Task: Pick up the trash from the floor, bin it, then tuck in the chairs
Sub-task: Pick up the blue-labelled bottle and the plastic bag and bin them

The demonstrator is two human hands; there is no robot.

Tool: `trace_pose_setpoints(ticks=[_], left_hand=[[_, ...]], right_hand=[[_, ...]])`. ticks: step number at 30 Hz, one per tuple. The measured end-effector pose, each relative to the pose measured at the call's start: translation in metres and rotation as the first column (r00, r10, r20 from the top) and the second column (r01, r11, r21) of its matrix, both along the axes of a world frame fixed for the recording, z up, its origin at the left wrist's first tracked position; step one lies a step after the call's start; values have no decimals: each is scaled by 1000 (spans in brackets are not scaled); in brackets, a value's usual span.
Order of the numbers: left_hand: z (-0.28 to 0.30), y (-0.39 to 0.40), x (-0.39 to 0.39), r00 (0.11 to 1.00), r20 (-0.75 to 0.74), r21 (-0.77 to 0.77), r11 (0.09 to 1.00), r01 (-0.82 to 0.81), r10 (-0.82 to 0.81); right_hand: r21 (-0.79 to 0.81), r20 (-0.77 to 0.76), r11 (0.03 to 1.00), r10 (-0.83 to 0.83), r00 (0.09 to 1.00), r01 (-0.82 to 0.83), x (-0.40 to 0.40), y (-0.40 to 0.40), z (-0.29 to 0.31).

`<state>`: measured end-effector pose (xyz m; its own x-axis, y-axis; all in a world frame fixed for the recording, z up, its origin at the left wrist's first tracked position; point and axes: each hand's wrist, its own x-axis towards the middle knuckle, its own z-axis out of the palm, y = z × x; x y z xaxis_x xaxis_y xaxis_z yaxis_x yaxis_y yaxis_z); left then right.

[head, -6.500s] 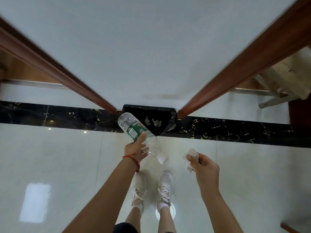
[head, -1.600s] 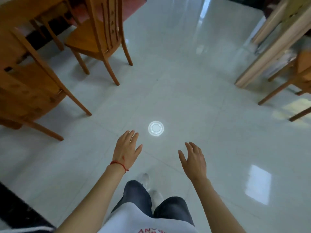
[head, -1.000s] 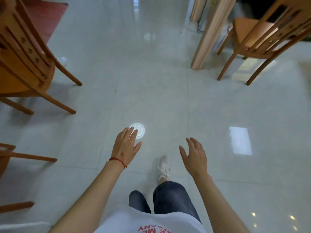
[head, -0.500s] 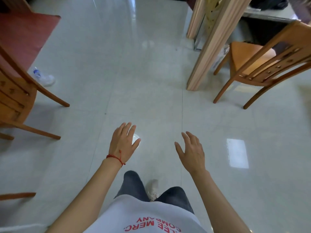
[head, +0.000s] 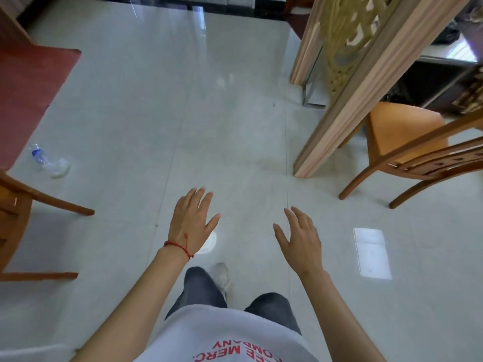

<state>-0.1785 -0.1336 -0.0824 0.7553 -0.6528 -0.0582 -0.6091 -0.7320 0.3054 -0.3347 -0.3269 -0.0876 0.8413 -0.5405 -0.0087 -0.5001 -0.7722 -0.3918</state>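
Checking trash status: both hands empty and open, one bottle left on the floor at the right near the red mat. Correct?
Wrong side. The head view shows the bottle on the floor at the left, near the red mat. The rest holds: left hand and right hand are empty and open.

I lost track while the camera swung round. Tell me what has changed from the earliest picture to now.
Both hands let go: the left hand no longer grips its green-labelled clear plastic bottle, nor the right hand its crumpled white scrap. The view turned from the black-lined bin to open floor, where a blue-labelled clear plastic bottle lies beside the red mat. Over the last second, both hands stayed open and empty.
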Motion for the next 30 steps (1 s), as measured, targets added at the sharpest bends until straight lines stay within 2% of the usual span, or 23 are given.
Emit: trace_pose_setpoints(ticks=[5, 10, 20, 30], left_hand=[[2, -40, 71, 1000, -16, 8, 1000, 13, -13], [-4, -102, 132, 999, -33, 17, 999, 43, -42], [-3, -229, 258, 997, -62, 12, 999, -49, 49], [-12, -273, 393, 981, -126, 67, 988, -141, 149]], right_hand=[[7, 40, 999, -36, 999, 36, 70, -43, 8], [33, 17, 999, -31, 999, 30, 135, -99, 5], [74, -46, 995, 67, 997, -63, 279, -241, 19], [106, -102, 981, 171, 980, -160, 434, -304, 10]])
